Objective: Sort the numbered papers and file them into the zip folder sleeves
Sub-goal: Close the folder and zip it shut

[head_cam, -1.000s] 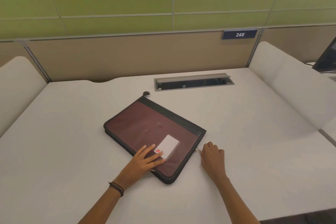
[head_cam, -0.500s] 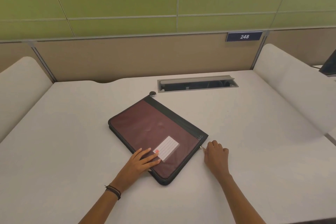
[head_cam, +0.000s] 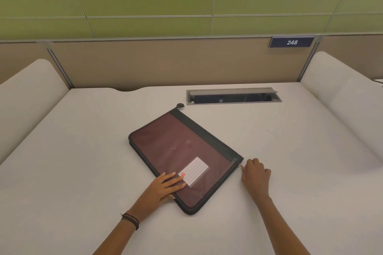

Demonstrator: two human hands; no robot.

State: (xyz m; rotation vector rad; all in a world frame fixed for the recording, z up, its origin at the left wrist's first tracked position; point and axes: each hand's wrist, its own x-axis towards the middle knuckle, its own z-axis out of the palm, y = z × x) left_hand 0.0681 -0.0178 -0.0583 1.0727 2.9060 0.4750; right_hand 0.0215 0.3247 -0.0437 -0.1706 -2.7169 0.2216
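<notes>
A maroon zip folder [head_cam: 178,147] with black edging lies closed and slanted on the white desk [head_cam: 83,161]. A white lined label [head_cam: 193,171] sits on its near part. My left hand [head_cam: 163,187] lies flat on the folder's near left edge, fingers straight, touching the label's corner. My right hand [head_cam: 256,176] is at the folder's right corner, fingers curled, pinching the small metal zipper pull [head_cam: 240,165]. No numbered papers are in view.
A grey cable hatch [head_cam: 233,97] is sunk into the desk behind the folder. White padded dividers stand at the left [head_cam: 27,99] and right [head_cam: 342,93]. A beige partition with a "248" sign [head_cam: 291,42] closes the back.
My right hand has drawn the zipper pull up along the folder's right edge to the corner. My left hand stays flat on the folder. The view has shifted slightly.
</notes>
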